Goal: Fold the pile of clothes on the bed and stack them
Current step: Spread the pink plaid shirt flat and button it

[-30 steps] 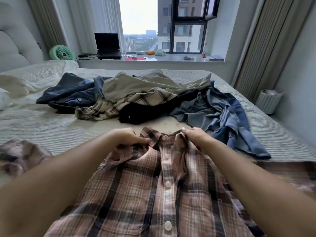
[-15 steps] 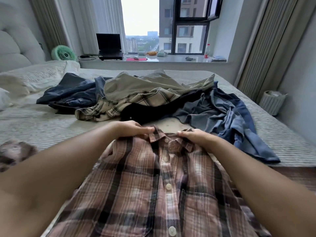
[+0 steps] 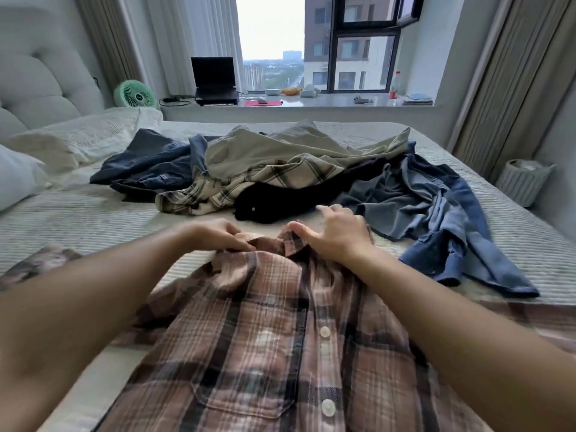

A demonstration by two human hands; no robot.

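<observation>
While two hands (image 3: 218, 235) (image 3: 336, 235) hold one shirt (image 3: 271, 338) (plaid).

Two hands, the left hand (image 3: 218, 233) and the right hand (image 3: 338, 233), meet at mid-frame on one pink plaid shirt (image 3: 265, 338) filling the lower centre, with two white buttons (image 3: 325, 331) showing on its front. Behind them, across the middle of the frame, lie five loose garments: one dark blue piece (image 3: 146, 165), one khaki piece (image 3: 280, 145), one cream plaid shirt (image 3: 218, 191), one black item (image 3: 274, 201) and one blue shirt (image 3: 436, 213). Upper centre: one laptop (image 3: 213, 79). Upper left: one green fan (image 3: 135, 95). Right edge: one bin (image 3: 523, 180). Left edge: two pillows (image 3: 18, 176).
</observation>
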